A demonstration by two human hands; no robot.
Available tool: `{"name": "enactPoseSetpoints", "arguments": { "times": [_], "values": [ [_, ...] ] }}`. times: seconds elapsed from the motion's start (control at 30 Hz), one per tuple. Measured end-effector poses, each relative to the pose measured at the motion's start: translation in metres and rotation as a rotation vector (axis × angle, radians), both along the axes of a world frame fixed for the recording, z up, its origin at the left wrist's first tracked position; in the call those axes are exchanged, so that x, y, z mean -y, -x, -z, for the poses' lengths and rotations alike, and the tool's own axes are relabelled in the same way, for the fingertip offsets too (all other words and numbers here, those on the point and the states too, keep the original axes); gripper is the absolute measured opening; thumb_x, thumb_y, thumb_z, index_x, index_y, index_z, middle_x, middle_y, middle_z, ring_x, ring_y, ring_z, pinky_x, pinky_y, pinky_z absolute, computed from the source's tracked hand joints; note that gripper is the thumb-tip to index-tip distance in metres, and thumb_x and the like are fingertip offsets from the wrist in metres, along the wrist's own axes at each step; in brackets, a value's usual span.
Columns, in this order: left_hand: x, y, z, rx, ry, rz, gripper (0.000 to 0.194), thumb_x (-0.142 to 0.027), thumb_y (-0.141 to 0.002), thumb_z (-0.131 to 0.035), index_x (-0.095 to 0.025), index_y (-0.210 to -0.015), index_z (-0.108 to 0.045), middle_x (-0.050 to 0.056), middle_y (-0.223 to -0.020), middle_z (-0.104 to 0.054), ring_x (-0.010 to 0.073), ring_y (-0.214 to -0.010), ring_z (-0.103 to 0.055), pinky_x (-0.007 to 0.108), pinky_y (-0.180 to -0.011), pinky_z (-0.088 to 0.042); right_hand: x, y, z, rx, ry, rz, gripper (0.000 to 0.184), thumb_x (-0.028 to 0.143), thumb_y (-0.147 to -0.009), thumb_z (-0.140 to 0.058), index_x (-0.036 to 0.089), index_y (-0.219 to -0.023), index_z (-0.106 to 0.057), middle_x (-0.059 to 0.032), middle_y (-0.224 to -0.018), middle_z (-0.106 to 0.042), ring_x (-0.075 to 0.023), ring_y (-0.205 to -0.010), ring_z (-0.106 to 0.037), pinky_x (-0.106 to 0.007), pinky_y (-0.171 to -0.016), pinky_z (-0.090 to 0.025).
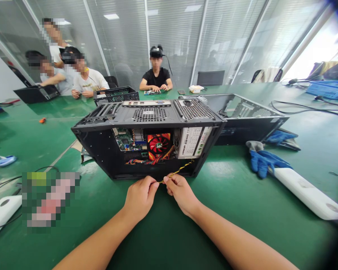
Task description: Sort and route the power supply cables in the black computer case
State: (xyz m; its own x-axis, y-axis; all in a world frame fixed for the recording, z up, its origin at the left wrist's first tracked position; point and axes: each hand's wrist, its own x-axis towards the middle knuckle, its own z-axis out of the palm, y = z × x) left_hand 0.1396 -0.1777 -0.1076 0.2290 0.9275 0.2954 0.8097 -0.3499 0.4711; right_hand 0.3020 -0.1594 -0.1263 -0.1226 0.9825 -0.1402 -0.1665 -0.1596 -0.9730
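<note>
A thin yellow-and-black twisted cable (183,167) runs between my two hands, its free end sticking out toward the upper right. My left hand (142,195) is closed, thumb and fingers pinching one part of it. Close beside it, my right hand (180,191) pinches the cable too. Just beyond them stands an open computer case (98,150), lying with its side facing me. Inside show a red cooling fan (159,146), a green motherboard (125,140), a labelled power supply (194,142) and a bundle of coloured wires (149,162).
Behind on the right lies another open case (250,127). Blue-and-grey gloves (266,161) and a white power bank-like object (307,191) lie at right. Black cables and a white device (2,213) are at left. Several people sit across the green table (214,228).
</note>
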Motion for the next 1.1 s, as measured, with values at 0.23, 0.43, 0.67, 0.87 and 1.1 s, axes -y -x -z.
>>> {"name": "enactPoseSetpoints", "arguments": {
  "times": [0.23,0.43,0.67,0.87,1.1],
  "values": [
    [0.0002,0.0006,0.0021,0.026,-0.055,0.012,0.021,-0.035,-0.097,-0.043,-0.020,-0.095,-0.058,0.003,-0.078,-0.068,0.0167,-0.070,-0.065,0.026,-0.065,-0.046,-0.0012,0.0003,0.0022,-0.034,0.010,0.002,0.045,0.060,-0.072,-0.068,0.017,-0.071,-0.054,0.0064,-0.054,-0.042,-0.0080,-0.048,-0.034,-0.025,-0.047,-0.024],
    [-0.0002,0.0022,0.0062,0.054,-0.082,0.011,0.019,-0.034,-0.096,-0.045,-0.020,-0.100,-0.057,0.003,-0.082,-0.069,0.0168,-0.073,-0.065,0.027,-0.067,-0.047,-0.0018,0.0008,0.0018,-0.058,0.017,0.015,0.045,0.058,-0.071,-0.070,0.018,-0.067,-0.050,0.0066,-0.054,-0.042,-0.0075,-0.047,-0.033,-0.024,-0.046,-0.024],
    [0.0007,0.0009,0.0016,0.043,-0.080,0.002,0.022,-0.035,-0.097,-0.043,-0.020,-0.094,-0.058,0.002,-0.078,-0.068,0.0162,-0.070,-0.065,0.026,-0.065,-0.045,-0.0014,0.0005,0.0005,-0.016,0.009,0.017,0.045,0.060,-0.072,-0.068,0.018,-0.069,-0.051,0.0073,-0.051,-0.039,-0.0079,-0.048,-0.031,-0.025,-0.047,-0.023],
    [0.0000,-0.0006,-0.0010,0.031,0.002,-0.006,0.030,-0.034,-0.099,-0.037,-0.020,-0.081,-0.057,0.001,-0.067,-0.063,0.0146,-0.062,-0.061,0.024,-0.060,-0.041,-0.0004,-0.0003,0.0020,0.000,-0.009,0.006,0.041,0.055,-0.074,-0.069,0.018,-0.069,-0.053,0.0068,-0.051,-0.040,-0.0086,-0.050,-0.032,-0.025,-0.049,-0.025],
    [0.0008,-0.0015,-0.0035,0.124,-0.008,0.022,0.023,-0.033,-0.097,-0.042,-0.019,-0.090,-0.059,0.001,-0.073,-0.065,0.0146,-0.067,-0.062,0.024,-0.064,-0.044,-0.0013,-0.0018,0.0013,-0.044,0.003,-0.009,0.040,0.053,-0.074,-0.070,0.018,-0.068,-0.052,0.0072,-0.051,-0.039,-0.0078,-0.049,-0.031,-0.025,-0.050,-0.024]
  ]
}}
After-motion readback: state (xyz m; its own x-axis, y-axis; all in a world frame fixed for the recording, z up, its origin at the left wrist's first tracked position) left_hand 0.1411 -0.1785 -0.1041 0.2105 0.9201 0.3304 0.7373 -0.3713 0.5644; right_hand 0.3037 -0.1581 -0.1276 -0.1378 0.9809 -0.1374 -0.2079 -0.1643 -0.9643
